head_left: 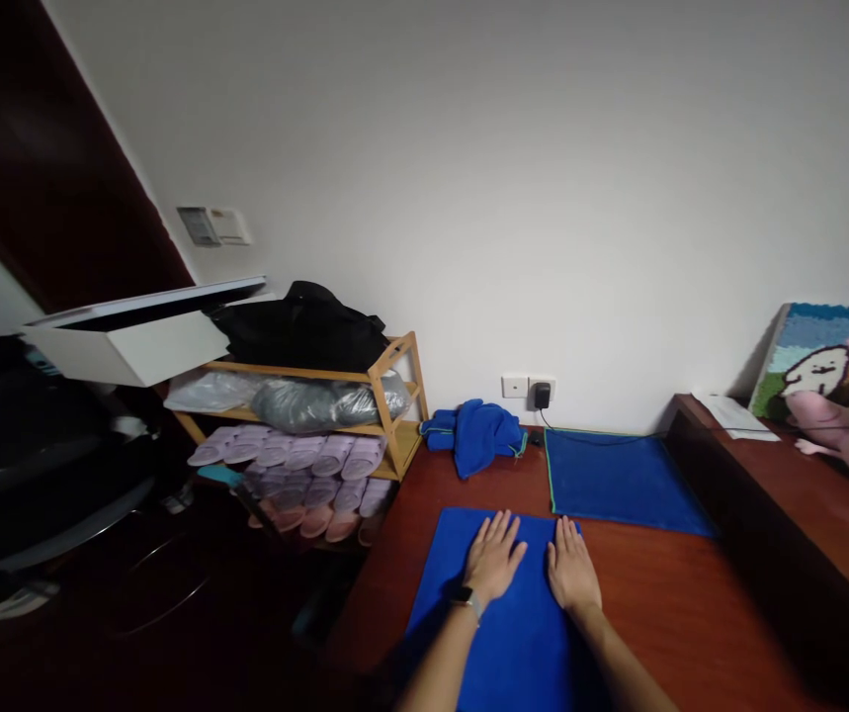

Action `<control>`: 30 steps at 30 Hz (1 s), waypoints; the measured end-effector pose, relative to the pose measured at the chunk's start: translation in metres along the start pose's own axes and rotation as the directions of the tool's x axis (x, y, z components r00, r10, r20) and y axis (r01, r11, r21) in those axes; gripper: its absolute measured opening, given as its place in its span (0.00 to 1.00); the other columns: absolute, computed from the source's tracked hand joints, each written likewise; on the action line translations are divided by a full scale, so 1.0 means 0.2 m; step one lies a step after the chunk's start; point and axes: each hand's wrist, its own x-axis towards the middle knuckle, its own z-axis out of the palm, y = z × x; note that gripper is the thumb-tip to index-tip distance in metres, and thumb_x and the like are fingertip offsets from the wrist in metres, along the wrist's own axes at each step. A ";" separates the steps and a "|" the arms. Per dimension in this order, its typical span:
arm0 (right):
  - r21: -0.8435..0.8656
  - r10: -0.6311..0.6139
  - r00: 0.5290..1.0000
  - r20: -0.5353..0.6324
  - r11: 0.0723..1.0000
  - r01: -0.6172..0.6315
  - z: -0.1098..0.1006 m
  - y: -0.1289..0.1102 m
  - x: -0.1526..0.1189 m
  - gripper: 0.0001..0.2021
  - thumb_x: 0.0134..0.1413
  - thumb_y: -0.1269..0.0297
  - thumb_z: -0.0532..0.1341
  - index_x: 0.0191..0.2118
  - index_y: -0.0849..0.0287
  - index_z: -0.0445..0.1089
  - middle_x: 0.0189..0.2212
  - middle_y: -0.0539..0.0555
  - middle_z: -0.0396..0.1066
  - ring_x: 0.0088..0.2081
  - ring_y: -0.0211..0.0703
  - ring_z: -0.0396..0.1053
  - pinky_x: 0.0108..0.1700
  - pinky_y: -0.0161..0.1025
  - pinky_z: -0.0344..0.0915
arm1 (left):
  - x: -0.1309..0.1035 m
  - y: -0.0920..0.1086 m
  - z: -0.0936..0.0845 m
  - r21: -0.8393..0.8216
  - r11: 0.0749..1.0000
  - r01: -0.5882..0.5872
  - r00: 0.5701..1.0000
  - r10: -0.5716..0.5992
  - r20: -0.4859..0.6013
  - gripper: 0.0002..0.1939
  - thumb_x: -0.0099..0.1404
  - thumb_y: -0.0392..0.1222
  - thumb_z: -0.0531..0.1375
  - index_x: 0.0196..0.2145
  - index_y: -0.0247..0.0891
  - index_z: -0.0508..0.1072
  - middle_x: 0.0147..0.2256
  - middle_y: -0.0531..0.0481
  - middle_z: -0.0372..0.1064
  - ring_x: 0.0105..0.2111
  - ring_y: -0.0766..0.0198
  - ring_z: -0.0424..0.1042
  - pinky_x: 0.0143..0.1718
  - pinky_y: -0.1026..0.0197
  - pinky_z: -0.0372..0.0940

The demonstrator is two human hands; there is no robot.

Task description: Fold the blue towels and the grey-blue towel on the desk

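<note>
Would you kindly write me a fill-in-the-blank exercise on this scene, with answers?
The left hand and the right hand rest on a cloth coloured ____.
The hand wearing a watch is the ____ one.
The bag atop the wooden rack is coloured ____.
In view, the flat cloth near the wall lies to the ____ of the crumpled cloth.
Missing words: blue; left; black; right.

A pale wall (424,198) rises behind the reddish-brown worktop (653,583). A wooden rack (382,415) stands at the worktop's left.
</note>
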 end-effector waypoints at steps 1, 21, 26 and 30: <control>0.002 0.009 1.000 0.000 1.000 -0.009 0.00 0.00 0.00 0.35 0.70 0.56 0.37 0.72 0.78 0.47 0.73 0.65 0.44 0.74 0.52 0.39 0.74 0.46 0.36 | -0.04 -0.09 -0.03 0.026 0.999 0.040 0.999 -0.040 0.008 0.33 0.77 0.59 0.38 0.73 0.45 0.51 0.73 0.47 0.48 0.73 0.57 0.47 0.72 0.45 0.45; 0.048 0.030 0.999 0.013 0.998 -0.031 0.01 0.00 0.01 0.35 0.69 0.56 0.38 0.72 0.76 0.48 0.74 0.64 0.43 0.75 0.51 0.38 0.74 0.48 0.36 | -0.05 0.06 -0.05 0.043 0.999 0.015 0.981 -0.007 -0.192 0.31 0.78 0.52 0.39 0.73 0.38 0.51 0.71 0.45 0.54 0.70 0.55 0.54 0.70 0.48 0.53; 0.059 -0.021 1.000 0.003 0.998 0.021 -0.02 0.00 0.00 0.35 0.69 0.56 0.40 0.72 0.78 0.48 0.74 0.65 0.42 0.75 0.53 0.37 0.74 0.47 0.36 | -0.09 0.36 0.10 -0.028 0.996 -0.083 0.994 0.081 -0.071 0.31 0.79 0.53 0.37 0.73 0.41 0.49 0.71 0.46 0.53 0.72 0.56 0.50 0.72 0.46 0.49; 0.076 0.010 1.000 0.002 0.997 -0.010 -0.03 -0.01 0.00 0.35 0.69 0.57 0.38 0.71 0.79 0.48 0.73 0.67 0.42 0.74 0.54 0.38 0.74 0.48 0.36 | -0.24 0.11 0.01 0.025 0.999 -0.025 0.999 0.025 -0.022 0.33 0.78 0.57 0.39 0.74 0.41 0.45 0.73 0.47 0.48 0.72 0.55 0.48 0.72 0.45 0.48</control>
